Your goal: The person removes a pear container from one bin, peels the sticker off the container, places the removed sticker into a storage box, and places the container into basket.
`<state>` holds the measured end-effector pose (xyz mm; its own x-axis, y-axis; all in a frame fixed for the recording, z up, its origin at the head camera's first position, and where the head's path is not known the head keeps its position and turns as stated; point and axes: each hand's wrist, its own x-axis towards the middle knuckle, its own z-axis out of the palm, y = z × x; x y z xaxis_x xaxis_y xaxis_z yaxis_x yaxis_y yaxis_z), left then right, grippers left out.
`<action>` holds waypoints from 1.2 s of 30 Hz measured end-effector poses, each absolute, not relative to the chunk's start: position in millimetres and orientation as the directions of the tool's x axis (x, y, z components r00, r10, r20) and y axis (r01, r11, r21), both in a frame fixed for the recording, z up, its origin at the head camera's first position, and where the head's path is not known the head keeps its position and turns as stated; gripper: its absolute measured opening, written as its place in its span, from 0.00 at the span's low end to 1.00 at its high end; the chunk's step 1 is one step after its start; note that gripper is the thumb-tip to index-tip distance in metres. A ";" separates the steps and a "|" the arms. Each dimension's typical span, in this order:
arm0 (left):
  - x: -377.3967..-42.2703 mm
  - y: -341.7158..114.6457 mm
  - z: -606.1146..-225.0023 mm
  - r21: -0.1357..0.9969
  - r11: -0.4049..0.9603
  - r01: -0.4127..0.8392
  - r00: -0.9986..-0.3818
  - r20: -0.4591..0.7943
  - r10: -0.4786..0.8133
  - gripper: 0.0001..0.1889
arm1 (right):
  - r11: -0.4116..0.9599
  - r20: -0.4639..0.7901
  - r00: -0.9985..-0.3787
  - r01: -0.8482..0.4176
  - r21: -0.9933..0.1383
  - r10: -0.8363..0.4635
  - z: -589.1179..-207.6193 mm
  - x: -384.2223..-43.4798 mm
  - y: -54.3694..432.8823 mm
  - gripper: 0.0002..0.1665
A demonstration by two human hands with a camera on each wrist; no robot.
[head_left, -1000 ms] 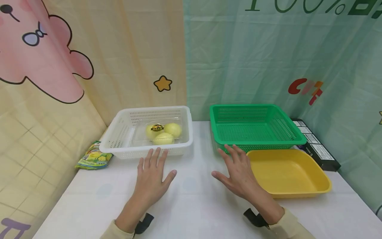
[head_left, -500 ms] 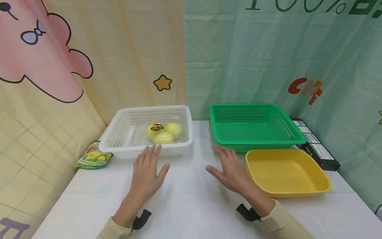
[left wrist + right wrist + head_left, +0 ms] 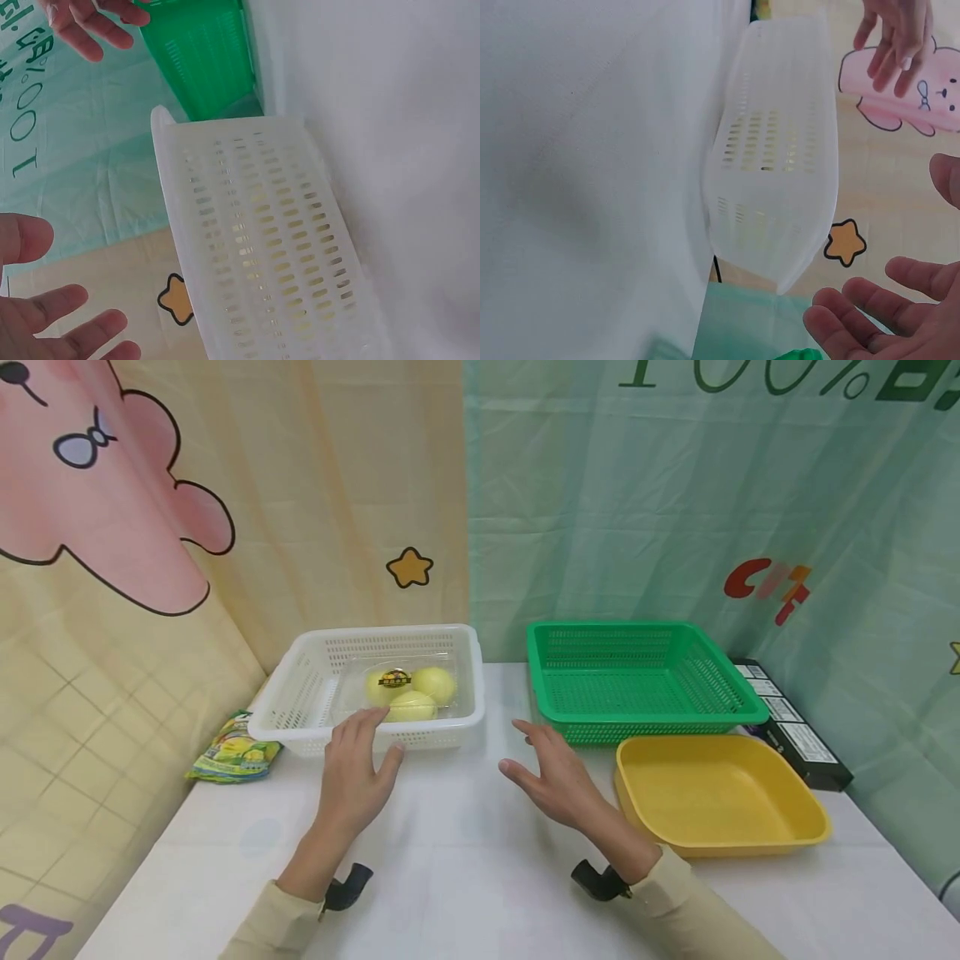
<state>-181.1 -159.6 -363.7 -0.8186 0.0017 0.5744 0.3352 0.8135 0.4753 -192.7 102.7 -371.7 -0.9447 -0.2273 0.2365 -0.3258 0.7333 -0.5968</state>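
Note:
My left hand (image 3: 351, 781) hovers just in front of the white basket (image 3: 288, 731), fingers extended and thumb spread, holding nothing. Inside that basket lies a clear plastic box (image 3: 352, 693) with a dark label and several round pale yellow-green fruits (image 3: 434, 686). My right hand (image 3: 558, 781), also without anything in it, is over the table in front of the green basket (image 3: 645, 718), its fingers loosely bent. In the left wrist view the white basket's slotted wall (image 3: 262, 225) appears beyond the spread fingers (image 3: 60, 304). The right wrist view has the relaxed right fingers (image 3: 885, 307) apart from the basket.
A yellow tray (image 3: 731, 802) stands at the right, before the green basket. Behind it lies a black box (image 3: 806, 739) with white labels. A green and yellow packet (image 3: 238, 752) lies left of the white basket. Printed curtains (image 3: 322, 527) enclose the white-covered table (image 3: 465, 877).
Both hands have shifted left. The left hand has risen toward the white basket's front rim, and the right fingers have turned inward. Baskets and tray have stayed put.

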 end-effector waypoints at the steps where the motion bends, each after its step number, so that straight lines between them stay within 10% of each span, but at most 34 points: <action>1: -182.8 -160.4 -363.2 0.482 0.809 0.337 -0.818 0.576 -0.003 0.25 | 0.722 0.229 -0.948 -0.318 -0.614 -0.223 -371.3 -194.1 101.2 0.38; 36: -246.5 -208.9 -350.6 0.636 0.726 0.260 -0.895 0.442 -0.066 0.29 | 0.514 0.244 -0.950 -0.311 -0.799 -0.194 -379.7 -245.4 70.4 0.34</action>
<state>-246.5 -208.9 -350.6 -0.8946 -0.0665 0.4419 0.2603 0.7263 0.6362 -245.4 70.4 -379.7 -0.9501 -0.1942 0.2442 -0.3106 0.5143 -0.7994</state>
